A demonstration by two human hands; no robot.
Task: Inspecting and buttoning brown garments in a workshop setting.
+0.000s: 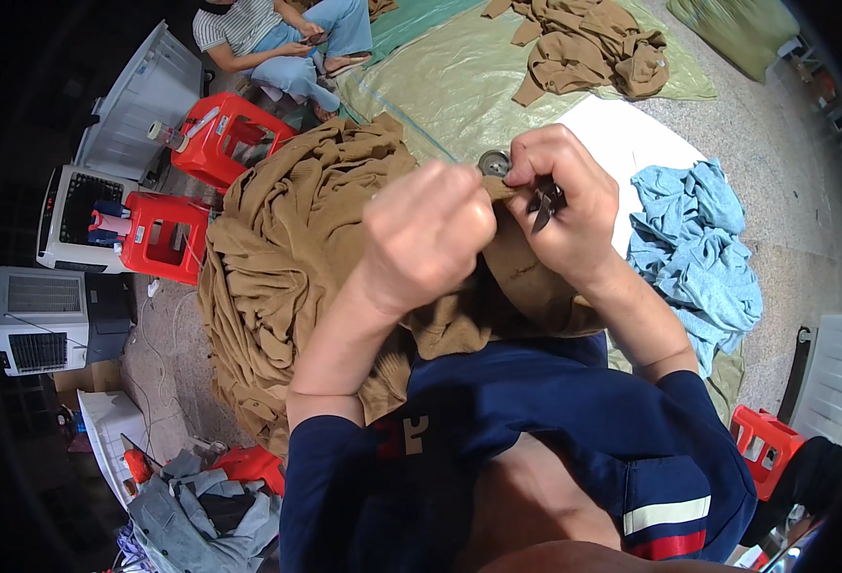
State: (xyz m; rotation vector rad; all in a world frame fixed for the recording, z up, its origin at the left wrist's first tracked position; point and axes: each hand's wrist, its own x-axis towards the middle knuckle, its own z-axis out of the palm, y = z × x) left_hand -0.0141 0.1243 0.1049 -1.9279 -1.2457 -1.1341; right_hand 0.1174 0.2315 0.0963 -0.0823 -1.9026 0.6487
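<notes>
The left hand [431,234] is closed in a fist, its grip clamped on a fold of the brown garment [297,248], which is bunched in a large heap on the person's lap and rises to the hands. The right hand [564,196] sits just beside the left, touching the same fold; its fingers are pinched together on small dark snips [543,202], whose blades point downward below the knuckles. A round grey button [494,162] shows at the top edge of the fold, between the two hands and touching the right fingertips. Both forearms enter from the lower edge, out of dark blue sleeves [364,458]. A light blue cloth pile [698,248] lies on the floor to the right, well apart from the hands. More brown garments [588,43] lie on a green sheet [459,81] beyond. Two red plastic stools [197,181] stand to the left, near white appliance cabinets [44,320]. Another person [283,38] sits at the upper left.
</notes>
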